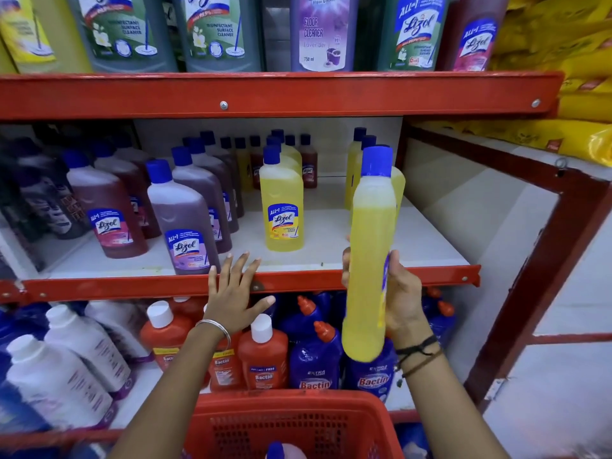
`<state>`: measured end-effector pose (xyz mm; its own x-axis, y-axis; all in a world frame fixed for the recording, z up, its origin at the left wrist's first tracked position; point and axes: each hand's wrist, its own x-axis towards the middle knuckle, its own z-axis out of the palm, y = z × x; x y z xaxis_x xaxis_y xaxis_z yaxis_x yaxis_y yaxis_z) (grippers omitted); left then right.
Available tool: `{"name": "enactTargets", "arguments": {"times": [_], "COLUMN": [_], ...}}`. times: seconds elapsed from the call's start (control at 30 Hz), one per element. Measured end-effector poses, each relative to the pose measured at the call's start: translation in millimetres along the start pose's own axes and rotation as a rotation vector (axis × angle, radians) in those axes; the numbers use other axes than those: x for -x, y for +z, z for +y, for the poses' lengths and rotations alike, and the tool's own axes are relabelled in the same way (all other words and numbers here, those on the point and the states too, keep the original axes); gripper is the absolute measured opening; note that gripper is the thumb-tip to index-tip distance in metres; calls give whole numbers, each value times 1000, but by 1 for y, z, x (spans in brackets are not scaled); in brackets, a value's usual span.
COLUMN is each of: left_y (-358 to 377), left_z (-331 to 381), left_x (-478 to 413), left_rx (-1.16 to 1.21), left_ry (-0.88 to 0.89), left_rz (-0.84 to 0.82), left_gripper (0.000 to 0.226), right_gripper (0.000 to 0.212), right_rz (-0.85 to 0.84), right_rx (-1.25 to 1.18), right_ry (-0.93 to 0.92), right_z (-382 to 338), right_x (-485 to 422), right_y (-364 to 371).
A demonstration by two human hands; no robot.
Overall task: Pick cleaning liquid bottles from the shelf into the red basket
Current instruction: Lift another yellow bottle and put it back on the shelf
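Note:
My right hand [402, 296] is shut on a yellow cleaning liquid bottle [371, 260] with a blue cap, held upright in front of the middle shelf's red edge [298, 281]. My left hand [231, 289] is open, fingers spread, resting at that shelf edge and holding nothing. Just beyond it another yellow Lizol bottle [281, 207] stands on the shelf, with purple Lizol bottles [185, 223] to its left. The red basket [291, 422] sits below my arms at the bottom of the view, and a blue cap [275, 451] shows inside it.
The top shelf carries large green and lavender floor cleaner bottles [323, 31]. Orange Bactin bottles [263, 352], blue Bactin bottles [314, 359] and white bottles [59, 376] fill the lower shelf. Yellow sacks [563, 61] are stacked at the right beside the red rack frame [543, 260].

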<state>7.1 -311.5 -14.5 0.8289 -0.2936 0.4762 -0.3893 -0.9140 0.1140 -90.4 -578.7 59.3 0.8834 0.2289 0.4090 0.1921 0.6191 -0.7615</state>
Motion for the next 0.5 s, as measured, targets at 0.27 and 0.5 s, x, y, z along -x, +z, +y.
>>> {"name": "enactTargets", "arguments": {"times": [0.27, 0.5], "left_y": [1, 4], "left_z": [0, 1], "left_x": [-1, -1], "left_rx": [-3, -7], "left_ry": [-4, -7], "left_rz": [3, 29], "left_gripper": [84, 84], "right_gripper": [74, 71], "right_rz": [351, 387], "right_rx": [445, 496], "right_ry": [-207, -136], "right_z": [-49, -64], "right_x": [-31, -49], "right_y": [-38, -81]}}
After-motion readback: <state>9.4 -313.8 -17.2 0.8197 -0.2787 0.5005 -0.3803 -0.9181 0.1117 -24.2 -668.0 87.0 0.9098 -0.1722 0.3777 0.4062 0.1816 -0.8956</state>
